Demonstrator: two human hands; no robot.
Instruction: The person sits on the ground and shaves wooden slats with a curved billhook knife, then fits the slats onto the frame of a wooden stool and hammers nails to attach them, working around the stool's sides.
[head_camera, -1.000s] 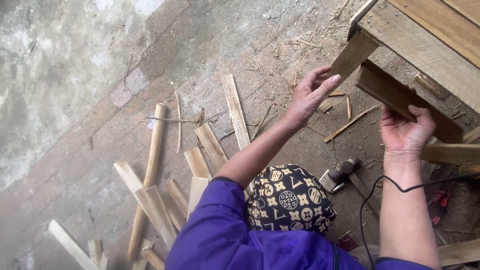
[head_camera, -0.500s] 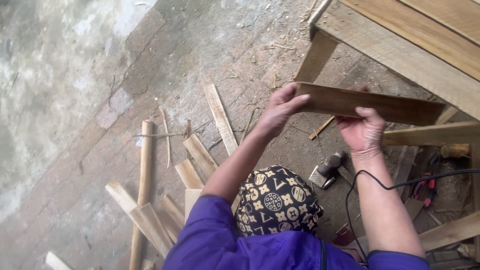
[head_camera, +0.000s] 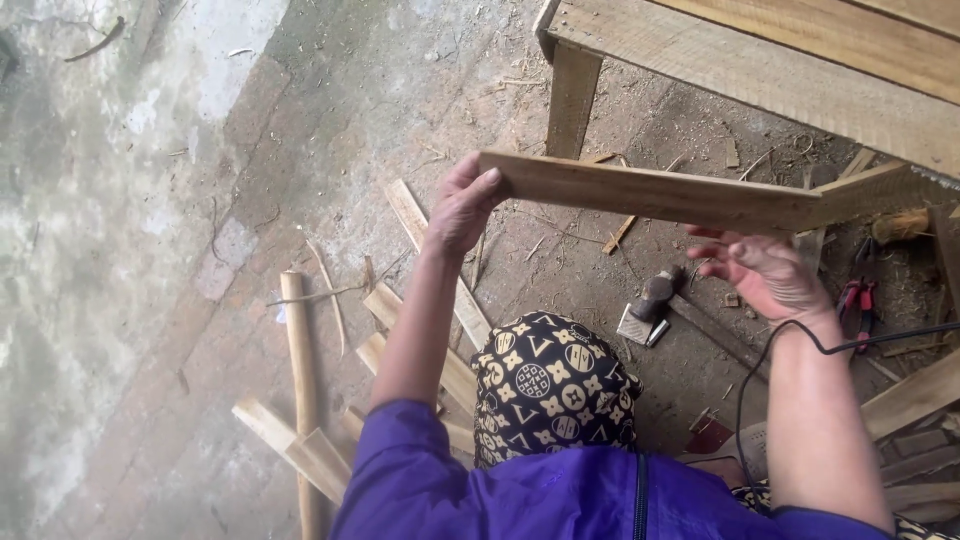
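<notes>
You've got the wooden slat (head_camera: 650, 193) up in the air, level, just below the bench (head_camera: 760, 70) edge. Your left hand (head_camera: 462, 207) is clamped on its left end; your right hand (head_camera: 765, 270) is spread loose under the right end, palm up, fingers barely touching. The slat isn't set on or fixed to anything yet. Hammer (head_camera: 645, 305) lies untouched on the floor, offcuts (head_camera: 400, 330) scattered beside it.
</notes>
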